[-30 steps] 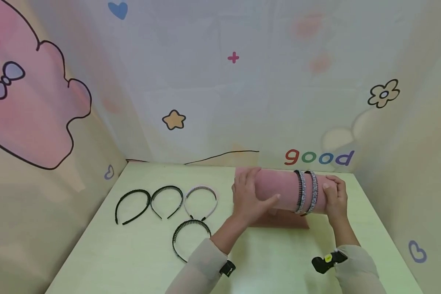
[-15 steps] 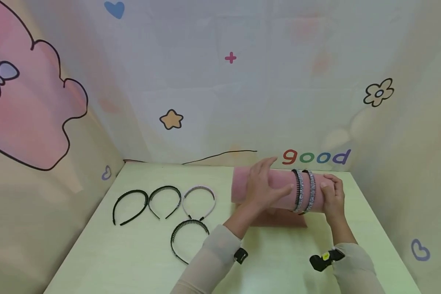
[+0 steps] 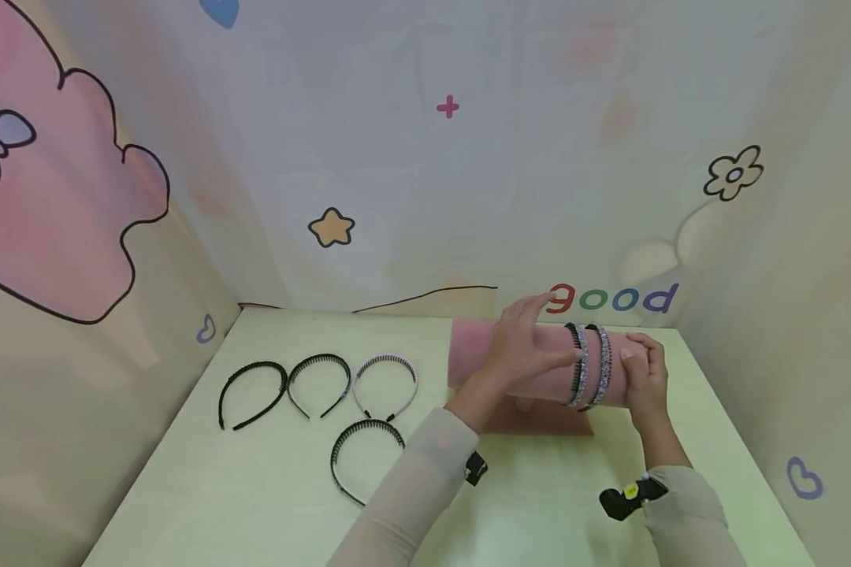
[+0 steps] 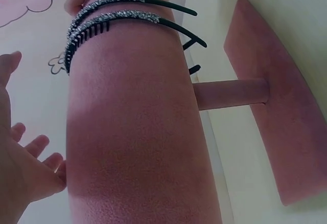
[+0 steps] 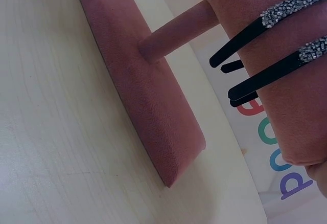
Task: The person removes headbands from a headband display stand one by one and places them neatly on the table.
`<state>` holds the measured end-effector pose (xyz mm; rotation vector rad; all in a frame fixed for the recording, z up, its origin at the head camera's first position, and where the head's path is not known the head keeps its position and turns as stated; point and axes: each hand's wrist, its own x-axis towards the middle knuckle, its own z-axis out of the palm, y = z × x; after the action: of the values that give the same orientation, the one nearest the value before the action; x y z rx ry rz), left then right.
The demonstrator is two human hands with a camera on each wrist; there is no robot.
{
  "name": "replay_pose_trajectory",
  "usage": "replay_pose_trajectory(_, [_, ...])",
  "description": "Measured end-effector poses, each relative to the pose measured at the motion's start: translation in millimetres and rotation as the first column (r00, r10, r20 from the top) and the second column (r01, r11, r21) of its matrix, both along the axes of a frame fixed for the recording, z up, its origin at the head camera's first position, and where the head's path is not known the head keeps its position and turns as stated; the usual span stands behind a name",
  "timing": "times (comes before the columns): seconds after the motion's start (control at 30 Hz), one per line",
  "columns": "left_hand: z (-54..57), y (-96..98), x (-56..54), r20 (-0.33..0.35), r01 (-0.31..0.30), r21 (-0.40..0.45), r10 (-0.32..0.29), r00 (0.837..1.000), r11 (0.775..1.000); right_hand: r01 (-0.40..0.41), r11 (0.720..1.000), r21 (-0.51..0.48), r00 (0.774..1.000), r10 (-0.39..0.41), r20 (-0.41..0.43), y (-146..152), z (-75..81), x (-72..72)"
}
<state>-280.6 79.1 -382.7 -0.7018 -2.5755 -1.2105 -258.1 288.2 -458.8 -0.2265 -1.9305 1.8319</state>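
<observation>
A pink velvety headband stand (image 3: 471, 354), a thick roll on a short post and flat base (image 5: 145, 88), stands toward the back right. Two black toothed headbands sit around its right part: a glittery silver one (image 3: 579, 370) and another beside it (image 3: 603, 366), their tips showing beneath the roll in both wrist views. My right hand (image 3: 648, 382) grips the roll's right end, thumb at the front. Over the roll's middle is my left hand (image 3: 519, 350), fingers spread and thumb pointing at the nearer headband; in the left wrist view this hand (image 4: 30, 175) lies alongside the roll, holding nothing.
On the table's left side lie a black headband (image 3: 258, 365), a dark toothed headband (image 3: 321, 358) and a pale pink one (image 3: 386, 359) in a row. Another dark headband (image 3: 367, 424) lies in front, partly behind the left sleeve (image 3: 414, 480). A printed cloth (image 3: 397, 157) encloses the table.
My left hand has slid from the roll's left end rightward toward the headbands, its fingers lifting and spreading. My right hand keeps its grip on the right end.
</observation>
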Motion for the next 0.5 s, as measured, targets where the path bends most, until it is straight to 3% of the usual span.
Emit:
replay_pose_trajectory(0.13, [-1.9,1.3,-4.8,0.037,0.044,-0.003,-0.044,0.998,0.999,-0.005,1.000,-0.011,1.000,0.004,-0.014,0.1,-0.5,-0.1])
replay_pose_trajectory(0.5, [0.0,13.0,-20.4,0.077,0.080,-0.071,-0.074,0.994,0.994,-0.022,0.999,-0.045,0.999,0.021,-0.034,1.9,-0.4,-5.8])
